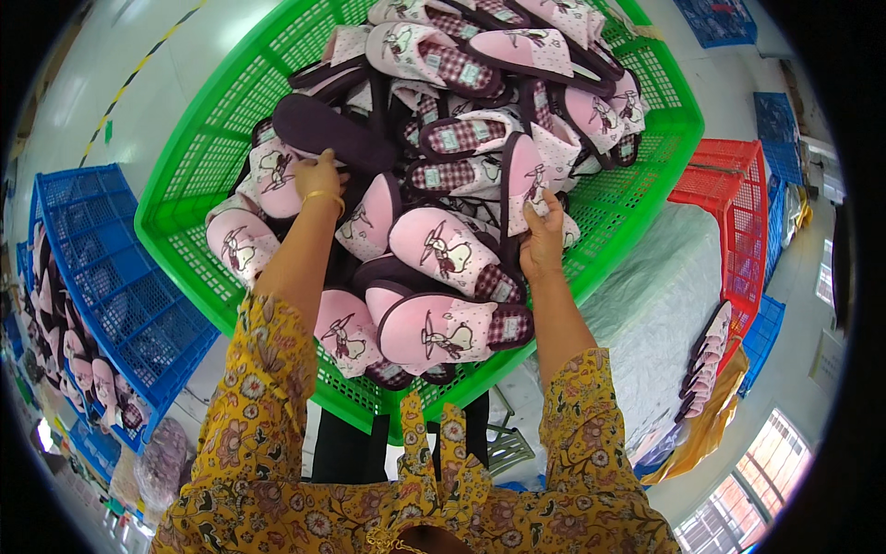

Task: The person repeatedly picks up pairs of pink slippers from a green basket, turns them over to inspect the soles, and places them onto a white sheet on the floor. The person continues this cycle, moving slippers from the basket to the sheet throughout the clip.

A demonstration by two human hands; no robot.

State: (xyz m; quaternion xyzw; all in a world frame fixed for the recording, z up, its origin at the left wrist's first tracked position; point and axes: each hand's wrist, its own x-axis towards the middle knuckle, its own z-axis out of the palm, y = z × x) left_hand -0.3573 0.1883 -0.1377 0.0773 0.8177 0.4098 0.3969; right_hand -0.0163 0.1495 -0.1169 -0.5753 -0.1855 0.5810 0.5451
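A heap of pink slippers with a printed cartoon dog, dark soles and checked insoles fills a large green plastic basket (189, 198). My left hand (318, 180) is closed at the near edge of a slipper (332, 134) turned dark sole up, its fingertips partly hidden. Just left of that hand lies a pink slipper (275, 177). On the right, my right hand (543, 229) pinches a slipper (524, 175) standing on its side, thumb and fingers on its pale upper. Between my forearms, more slippers (441, 249) lie pink side up.
Blue crates (120, 277) stand at the left, with slippers piled beyond them. To the right are a bale covered in pale plastic sheeting (655, 305), a red crate (720, 189) and a row of stacked slippers (709, 360). Yellow-black tape (143, 65) marks the floor.
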